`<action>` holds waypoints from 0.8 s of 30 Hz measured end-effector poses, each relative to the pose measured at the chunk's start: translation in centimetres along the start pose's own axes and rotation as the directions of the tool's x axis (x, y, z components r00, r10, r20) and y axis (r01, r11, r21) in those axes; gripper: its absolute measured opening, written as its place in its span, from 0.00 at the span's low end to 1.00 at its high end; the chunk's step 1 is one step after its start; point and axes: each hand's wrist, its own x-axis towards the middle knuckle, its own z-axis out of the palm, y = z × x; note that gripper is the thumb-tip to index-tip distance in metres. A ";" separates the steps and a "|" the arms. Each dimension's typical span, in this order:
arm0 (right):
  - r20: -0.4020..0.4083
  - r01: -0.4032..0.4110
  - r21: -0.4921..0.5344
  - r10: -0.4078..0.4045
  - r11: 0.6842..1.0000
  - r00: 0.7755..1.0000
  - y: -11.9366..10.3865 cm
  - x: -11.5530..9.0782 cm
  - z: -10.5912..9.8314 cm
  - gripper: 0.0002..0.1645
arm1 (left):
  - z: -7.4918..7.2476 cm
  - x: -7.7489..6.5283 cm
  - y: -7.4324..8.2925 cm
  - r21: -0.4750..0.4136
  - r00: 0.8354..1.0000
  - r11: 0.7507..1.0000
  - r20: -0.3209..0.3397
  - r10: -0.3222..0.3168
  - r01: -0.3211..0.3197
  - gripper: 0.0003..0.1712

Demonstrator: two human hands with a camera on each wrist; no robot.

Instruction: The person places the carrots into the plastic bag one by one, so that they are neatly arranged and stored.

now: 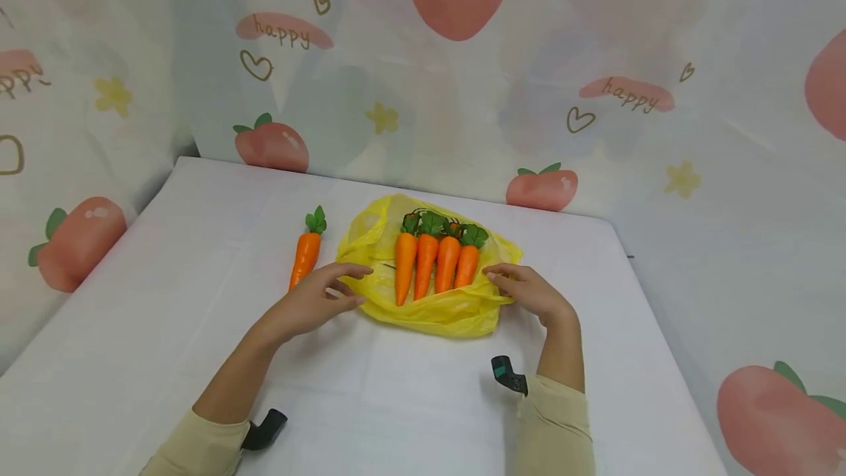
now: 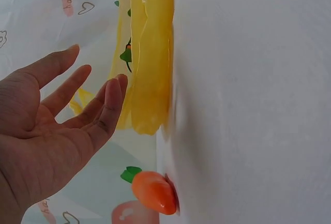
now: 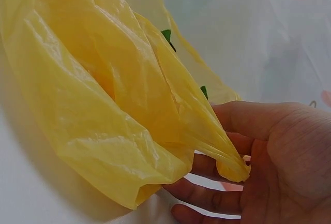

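Note:
Several orange carrots (image 1: 426, 263) with green leafy tops lie side by side on a spread yellow plastic bag (image 1: 456, 314). My right hand (image 1: 529, 292) pinches the bag's right edge, its thumb and fingers on either side of the thin plastic in the right wrist view. My left hand (image 1: 313, 303) hovers by the bag's left side, with fingers spread and nothing held in the left wrist view. One more carrot (image 1: 306, 255) lies on the table just beyond the left hand, its lower tip hidden by that hand in the head view.
A white cloth covers the table (image 1: 383, 410). Behind and beside it hang pale curtains (image 1: 429, 116) printed with fruit, hearts and flowers. Each wrist carries a small black device; one wrist device (image 1: 509, 374) shows by the right sleeve.

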 end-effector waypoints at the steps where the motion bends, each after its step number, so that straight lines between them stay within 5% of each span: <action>1: 0.000 0.002 -0.001 -0.002 1.000 1.000 0.0 0.0 0.0 0.29 | -0.2 -0.1 0.0 0.003 1.000 1.000 0.001 -0.011 0.011 0.27; 24: -0.009 0.004 -0.014 -0.004 1.000 1.000 -0.1 -0.1 0.0 0.27 | -4.3 -1.9 -1.6 0.050 0.994 0.996 -0.076 -0.073 0.077 0.25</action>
